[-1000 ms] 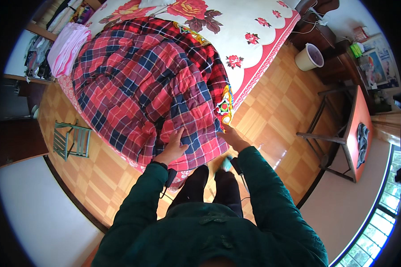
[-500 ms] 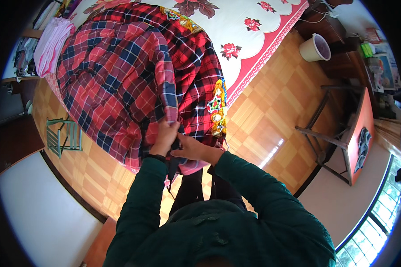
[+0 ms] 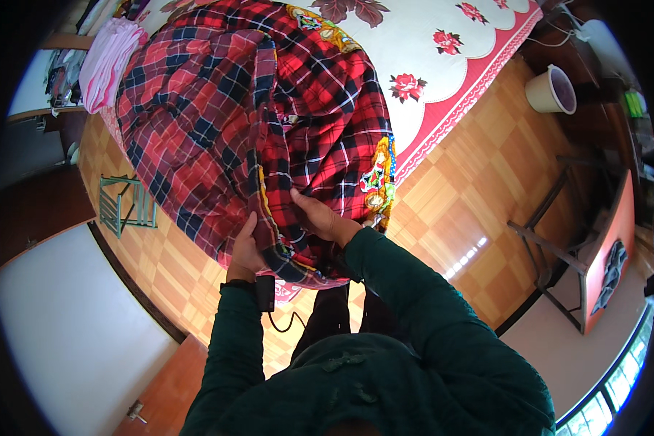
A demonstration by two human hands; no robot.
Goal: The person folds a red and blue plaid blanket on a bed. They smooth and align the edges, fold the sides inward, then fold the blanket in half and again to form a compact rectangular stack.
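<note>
A large red, navy and white plaid duvet cover lies bunched over the near end of the bed. Its paler side faces up on the left and its brighter red side on the right, with a yellow patterned strip along the right edge. A turned-back fold with thin yellow trim runs between my hands. My left hand grips the cover just left of that fold, thumb on top. Farther right, my right hand holds the brighter red layer, its thumb showing and its other fingers hidden by cloth. Beside my left wrist hangs a small black device with a cable.
A white sheet with red flowers covers the bed. Folded pink cloth sits at its left edge. On the floor stand a green folding stool at left and a cream bucket at right. A red-topped folding table leans near the right wall.
My hands have moved apart, the left one toward me and to the left. The fold between them has been spread, now showing its yellow trim. The view has shifted slightly left.
</note>
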